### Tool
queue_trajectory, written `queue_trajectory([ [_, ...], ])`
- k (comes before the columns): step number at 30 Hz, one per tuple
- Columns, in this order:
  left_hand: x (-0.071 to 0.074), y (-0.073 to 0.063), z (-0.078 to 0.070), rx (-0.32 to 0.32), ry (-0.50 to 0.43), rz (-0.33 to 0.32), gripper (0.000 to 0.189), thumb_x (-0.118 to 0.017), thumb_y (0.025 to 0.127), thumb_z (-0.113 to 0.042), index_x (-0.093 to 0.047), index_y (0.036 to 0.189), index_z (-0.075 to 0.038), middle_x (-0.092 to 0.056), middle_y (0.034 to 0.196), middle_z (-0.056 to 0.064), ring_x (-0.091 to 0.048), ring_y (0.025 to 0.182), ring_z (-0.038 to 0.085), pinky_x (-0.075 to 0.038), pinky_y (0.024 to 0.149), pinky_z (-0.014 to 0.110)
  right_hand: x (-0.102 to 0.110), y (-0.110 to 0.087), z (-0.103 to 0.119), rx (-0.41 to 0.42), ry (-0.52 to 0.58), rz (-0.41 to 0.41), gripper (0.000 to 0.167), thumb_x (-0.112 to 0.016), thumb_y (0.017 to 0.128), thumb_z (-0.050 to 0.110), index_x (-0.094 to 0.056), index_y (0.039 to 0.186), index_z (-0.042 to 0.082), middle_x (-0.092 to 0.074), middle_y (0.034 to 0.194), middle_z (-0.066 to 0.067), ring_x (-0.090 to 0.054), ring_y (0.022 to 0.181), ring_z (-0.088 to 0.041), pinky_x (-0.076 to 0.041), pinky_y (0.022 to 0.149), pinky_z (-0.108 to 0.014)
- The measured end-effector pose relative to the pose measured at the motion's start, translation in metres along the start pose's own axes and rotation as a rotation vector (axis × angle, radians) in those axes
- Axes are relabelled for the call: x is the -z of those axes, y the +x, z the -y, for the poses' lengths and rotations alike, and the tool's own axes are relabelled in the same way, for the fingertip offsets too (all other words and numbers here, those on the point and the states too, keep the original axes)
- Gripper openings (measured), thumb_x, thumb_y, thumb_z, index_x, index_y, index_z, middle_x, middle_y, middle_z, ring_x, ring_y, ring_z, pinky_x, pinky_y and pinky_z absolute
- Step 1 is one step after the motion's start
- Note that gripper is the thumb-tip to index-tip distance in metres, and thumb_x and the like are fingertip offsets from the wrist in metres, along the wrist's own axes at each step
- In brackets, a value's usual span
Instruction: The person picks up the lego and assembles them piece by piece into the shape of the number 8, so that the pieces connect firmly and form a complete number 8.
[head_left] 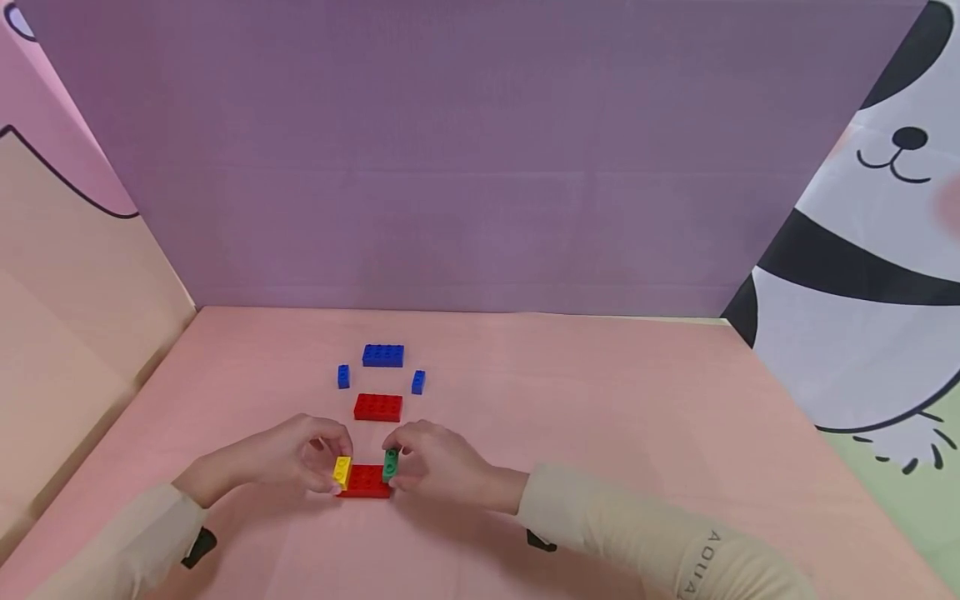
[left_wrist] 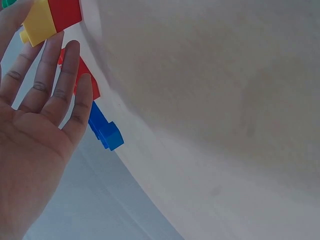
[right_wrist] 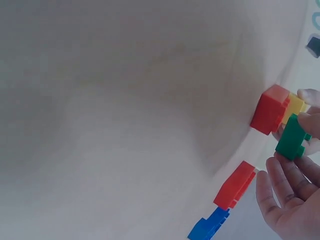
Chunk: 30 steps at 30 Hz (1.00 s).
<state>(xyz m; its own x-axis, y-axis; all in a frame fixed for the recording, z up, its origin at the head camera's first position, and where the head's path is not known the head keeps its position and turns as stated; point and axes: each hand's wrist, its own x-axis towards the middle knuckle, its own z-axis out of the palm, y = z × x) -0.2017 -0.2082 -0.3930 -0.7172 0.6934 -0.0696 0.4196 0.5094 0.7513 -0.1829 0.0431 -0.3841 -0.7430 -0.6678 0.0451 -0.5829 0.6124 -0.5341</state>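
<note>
Near the front of the table lies a red brick (head_left: 367,481) with studs on top. At its left end my left hand (head_left: 303,454) pinches a small yellow brick (head_left: 342,472), which sits against the red brick's studded face in the left wrist view (left_wrist: 41,25). Between thumb and fingers of my right hand (head_left: 446,467) is a small green brick (head_left: 390,465), over the right end of the red brick. The right wrist view shows the green brick (right_wrist: 291,137) tilted and seemingly apart from the red one (right_wrist: 270,110).
Behind the hands lies a second red brick (head_left: 378,407). Farther back are two small blue bricks (head_left: 343,377) (head_left: 418,382) and a larger blue brick (head_left: 383,356). A purple panel (head_left: 465,167) stands at the back of the pink table (head_left: 600,400), with printed panels at both sides.
</note>
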Motion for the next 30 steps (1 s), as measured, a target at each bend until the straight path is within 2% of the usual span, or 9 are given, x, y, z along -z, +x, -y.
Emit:
queue_trajectory([
  [13, 0.001, 0.000, -0.002, 0.013, -0.005, 0.003, 0.027, -0.076, 0.073, -0.022, -0.062, 0.094, -0.014, -0.063, 0.089, -0.005, -0.055, 0.087, 0.012, -0.046, 0.081, 0.032, -0.010, 0.004, 0.002, 0.025, -0.015, 0.006, 0.034, -0.072, 0.078, 0.020, -0.060, 0.109, 0.015, -0.062, 0.104, 0.005, -0.057, 0.097, -0.009, -0.047, 0.078, -0.014],
  [30, 0.001, 0.000, 0.004, -0.006, -0.013, 0.003, 0.026, -0.076, 0.073, -0.023, -0.062, 0.094, -0.015, -0.063, 0.089, -0.005, -0.056, 0.087, 0.011, -0.047, 0.081, 0.032, -0.013, 0.007, -0.001, 0.043, -0.015, -0.002, 0.033, -0.072, 0.078, 0.022, -0.061, 0.108, 0.015, -0.062, 0.100, 0.007, -0.056, 0.095, -0.008, -0.046, 0.079, -0.013],
])
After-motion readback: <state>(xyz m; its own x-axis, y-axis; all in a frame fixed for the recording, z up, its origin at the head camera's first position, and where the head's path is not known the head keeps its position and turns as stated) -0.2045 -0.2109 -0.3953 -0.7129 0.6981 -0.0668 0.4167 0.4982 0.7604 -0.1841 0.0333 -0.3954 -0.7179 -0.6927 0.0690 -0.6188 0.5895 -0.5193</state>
